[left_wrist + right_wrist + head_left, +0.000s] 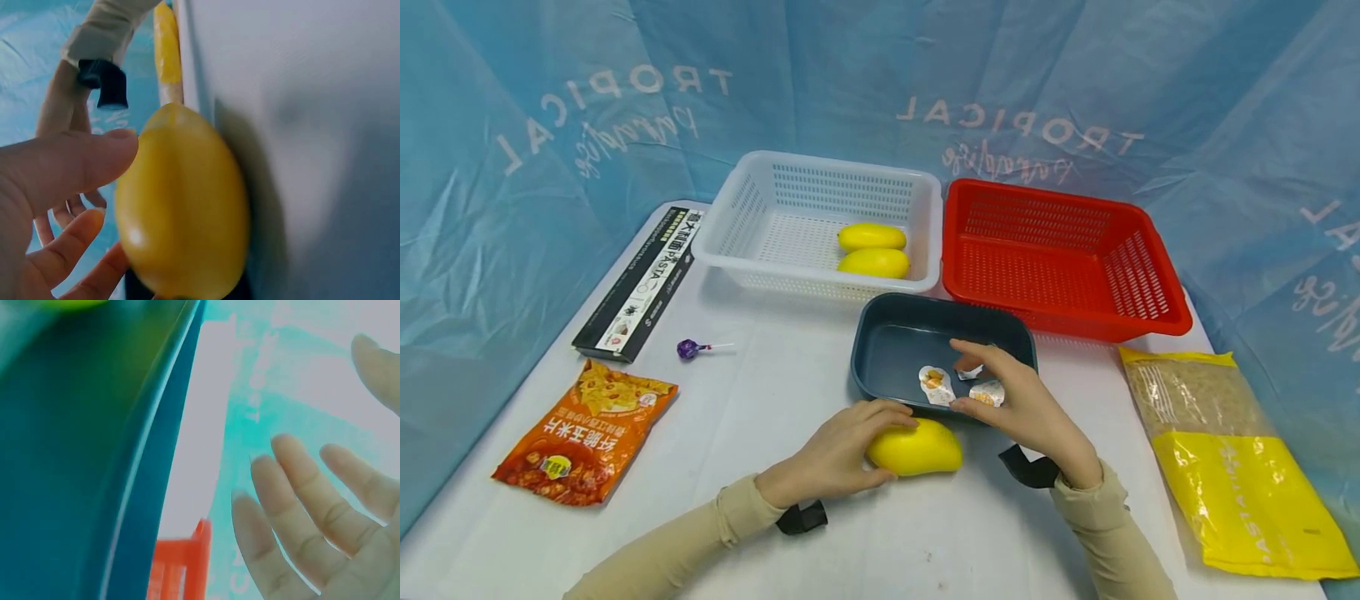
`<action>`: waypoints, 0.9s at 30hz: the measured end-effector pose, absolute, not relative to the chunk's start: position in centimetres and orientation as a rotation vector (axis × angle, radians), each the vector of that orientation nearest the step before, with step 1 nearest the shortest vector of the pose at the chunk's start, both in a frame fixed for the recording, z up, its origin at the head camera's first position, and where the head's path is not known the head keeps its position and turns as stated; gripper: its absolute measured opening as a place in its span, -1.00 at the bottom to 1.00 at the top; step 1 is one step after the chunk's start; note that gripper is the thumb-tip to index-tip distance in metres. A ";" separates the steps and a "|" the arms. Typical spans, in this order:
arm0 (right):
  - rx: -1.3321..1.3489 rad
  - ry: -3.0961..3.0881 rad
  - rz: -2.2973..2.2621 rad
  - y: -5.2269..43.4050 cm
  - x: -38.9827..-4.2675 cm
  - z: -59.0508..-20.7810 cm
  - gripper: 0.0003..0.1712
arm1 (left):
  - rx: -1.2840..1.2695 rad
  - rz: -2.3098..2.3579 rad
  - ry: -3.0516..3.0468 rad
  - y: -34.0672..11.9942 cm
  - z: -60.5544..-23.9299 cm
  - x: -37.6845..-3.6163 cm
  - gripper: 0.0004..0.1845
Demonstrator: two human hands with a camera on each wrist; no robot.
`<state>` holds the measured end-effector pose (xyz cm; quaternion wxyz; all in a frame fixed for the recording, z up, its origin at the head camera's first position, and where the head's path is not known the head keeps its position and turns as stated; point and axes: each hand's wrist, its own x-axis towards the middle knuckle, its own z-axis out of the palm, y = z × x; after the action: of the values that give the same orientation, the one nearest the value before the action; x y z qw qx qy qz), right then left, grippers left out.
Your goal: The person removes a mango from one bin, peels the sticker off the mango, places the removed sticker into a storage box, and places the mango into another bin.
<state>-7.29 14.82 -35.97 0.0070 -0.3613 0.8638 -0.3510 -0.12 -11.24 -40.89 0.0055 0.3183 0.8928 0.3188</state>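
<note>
My left hand (880, 446) grips a yellow mango (917, 448) that lies on the white table, just in front of a dark blue tray (880, 333). In the left wrist view the thumb (94, 156) lies over the mango (184, 212) and the fingers curl under it. My right hand (977, 379) hovers over the tray's front right part with fingers spread and holds nothing. Several small snack packets (936, 385) lie in the tray beneath it. The right wrist view shows the open fingers (300, 506) beside the tray wall (75, 456).
A white basket (737, 217) behind the tray holds two mangoes (872, 250). A red basket (1150, 275) stands to its right. A black pasta box (636, 283), purple lollipop (687, 348) and orange snack bag (587, 429) lie left; a yellow pasta bag (1232, 467) lies right.
</note>
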 end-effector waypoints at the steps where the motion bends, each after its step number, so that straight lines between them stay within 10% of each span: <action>1: -1.160 2.648 -1.132 14.6 -7.0 -36.0 -0.15 | 0.998 1.008 2.791 -11.4 -40.6 -0.1 -0.35; 27: -1.239 2.224 -0.964 11.6 -4.6 -38.0 -0.23 | 0.296 2.058 2.872 -18.1 -39.2 -5.7 -0.45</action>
<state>-4.63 11.58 -37.97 0.2083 -0.4453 0.7990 -0.3462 -5.68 -18.10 -39.22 -0.2006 0.0817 0.7935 0.5687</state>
